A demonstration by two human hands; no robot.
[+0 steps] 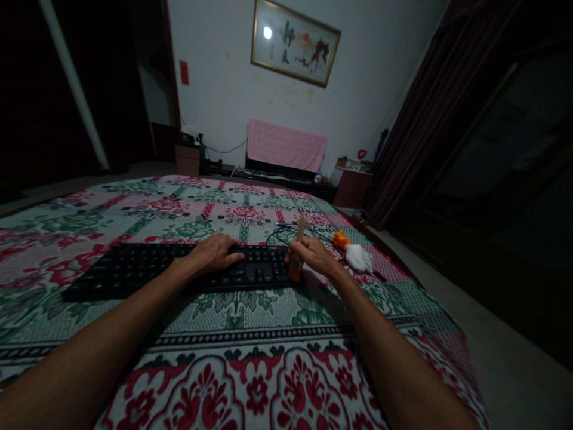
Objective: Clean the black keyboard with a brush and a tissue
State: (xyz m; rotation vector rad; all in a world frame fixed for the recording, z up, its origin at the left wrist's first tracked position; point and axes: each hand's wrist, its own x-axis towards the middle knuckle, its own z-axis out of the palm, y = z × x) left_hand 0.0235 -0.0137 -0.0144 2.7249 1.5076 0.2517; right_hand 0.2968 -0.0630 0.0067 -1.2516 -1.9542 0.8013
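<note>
A black keyboard (147, 269) lies across a bed covered with a red, green and white floral blanket (250, 370). My left hand (215, 252) rests flat on the keys near the keyboard's right half, fingers stretched out. My right hand (313, 254) is closed around a small brush with a wooden handle (299, 248), held upright at the keyboard's right end, its orange lower part touching the edge of the keys.
A dark cable (282, 234) loops behind the keyboard. An orange object (340, 240) and a white cloth wad (359, 258) lie to the right near the bed's edge. Beyond the bed stand a pink-covered unit (286, 146), small cabinets and a framed picture (294, 42).
</note>
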